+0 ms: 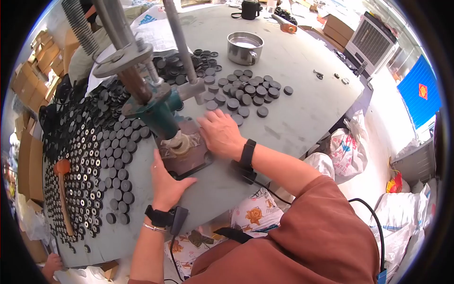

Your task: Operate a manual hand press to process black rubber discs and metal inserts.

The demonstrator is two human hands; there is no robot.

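Note:
A hand-operated bench press (158, 111) with a green body stands before me on the grey table. Under its ram, a round fixture (179, 146) wrapped in clear film or tape sits on the dark base plate (189, 163). My left hand (168, 184) is at the near left of the plate, its fingers stretched out and the thumb apart, holding nothing. Beside the right edge of the plate is my right hand (221, 135), fingers bent toward the press and slightly blurred; whether they hold anything is unclear. Flat black round caps (246, 97) lie just beyond it.
More black discs, many with pale centres (85, 177), cover the table's left side. An orange-headed mallet (62, 168) lies among them. A steel pot (245, 47) and an orange-ended tool (286, 23) are farther back. Another person's hand (52, 265) shows at lower left.

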